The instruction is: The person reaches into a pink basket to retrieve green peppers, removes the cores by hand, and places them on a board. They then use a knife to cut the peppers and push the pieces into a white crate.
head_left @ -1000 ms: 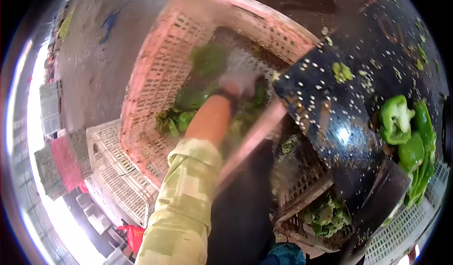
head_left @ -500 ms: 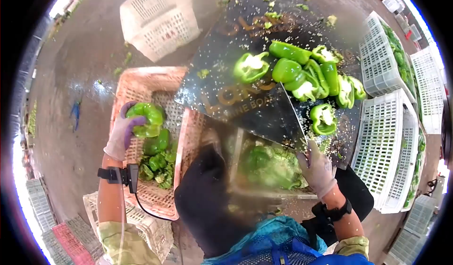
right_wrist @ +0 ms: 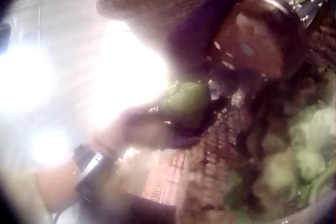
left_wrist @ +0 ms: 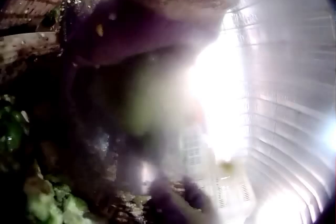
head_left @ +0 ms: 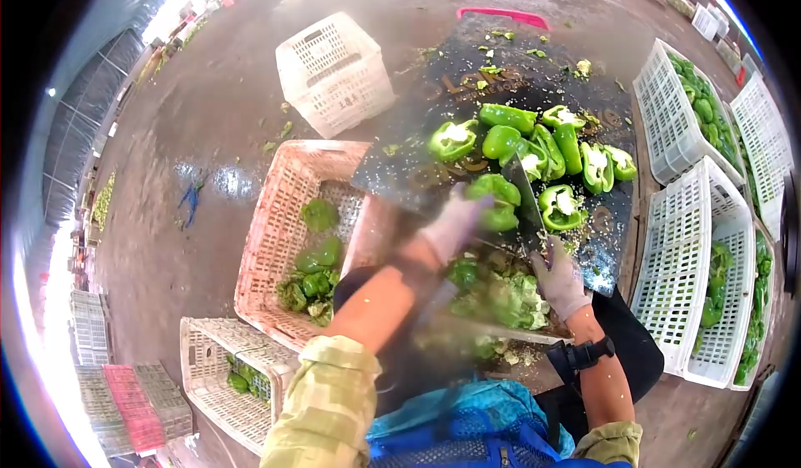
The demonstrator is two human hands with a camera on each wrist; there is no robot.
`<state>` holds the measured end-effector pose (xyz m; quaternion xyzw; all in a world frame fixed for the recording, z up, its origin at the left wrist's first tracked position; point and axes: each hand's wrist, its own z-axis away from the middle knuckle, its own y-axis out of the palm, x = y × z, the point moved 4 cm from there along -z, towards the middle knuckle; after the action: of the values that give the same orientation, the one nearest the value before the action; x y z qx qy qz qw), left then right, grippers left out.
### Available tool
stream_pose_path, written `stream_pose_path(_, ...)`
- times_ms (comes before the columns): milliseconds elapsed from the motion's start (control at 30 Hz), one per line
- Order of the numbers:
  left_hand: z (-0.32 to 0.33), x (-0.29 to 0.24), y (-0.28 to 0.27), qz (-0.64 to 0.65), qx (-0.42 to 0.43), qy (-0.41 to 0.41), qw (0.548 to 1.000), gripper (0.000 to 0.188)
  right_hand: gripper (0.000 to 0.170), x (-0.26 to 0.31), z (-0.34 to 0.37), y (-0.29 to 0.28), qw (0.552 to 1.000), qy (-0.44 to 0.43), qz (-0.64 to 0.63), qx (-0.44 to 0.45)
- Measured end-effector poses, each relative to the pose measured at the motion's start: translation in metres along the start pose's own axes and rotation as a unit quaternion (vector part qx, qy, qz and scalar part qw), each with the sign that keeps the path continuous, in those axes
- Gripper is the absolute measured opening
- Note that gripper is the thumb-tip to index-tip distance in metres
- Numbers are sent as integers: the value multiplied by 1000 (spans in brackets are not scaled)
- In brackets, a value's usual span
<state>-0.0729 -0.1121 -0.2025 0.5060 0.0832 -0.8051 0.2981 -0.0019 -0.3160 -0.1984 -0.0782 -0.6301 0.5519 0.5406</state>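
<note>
My gloved left hand (head_left: 450, 224), blurred in the head view, holds a green bell pepper (head_left: 494, 201) at the near edge of the black board (head_left: 467, 59). In the right wrist view that pepper (right_wrist: 186, 98) sits between the left hand's fingers. A knife (head_left: 526, 205) is gripped in my gloved right hand (head_left: 561, 283), its blade beside the pepper and pointing away from me. Its brown handle (right_wrist: 257, 40) shows in the right wrist view. Several cut peppers (head_left: 596, 168) lie on the board, white cores showing. The left wrist view is dark and blurred.
On the left, a pink crate (head_left: 275, 218) has whole peppers (head_left: 321, 255) inside. Pepper scraps (head_left: 517, 301) fill a container below the board's near edge. White crates (head_left: 667, 276) with green peppers line the right. Another white crate (head_left: 350, 101) stands beyond the pink one.
My left hand reached into the pink crate, came up with a pepper, and has carried it right to the knife. My right hand keeps the knife over the board's near edge.
</note>
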Motion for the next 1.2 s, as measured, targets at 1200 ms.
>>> stream_pose_path(1200,5,16,5,-235,-184,152,942,59,61,69,-18,23,988,-75,117,71)
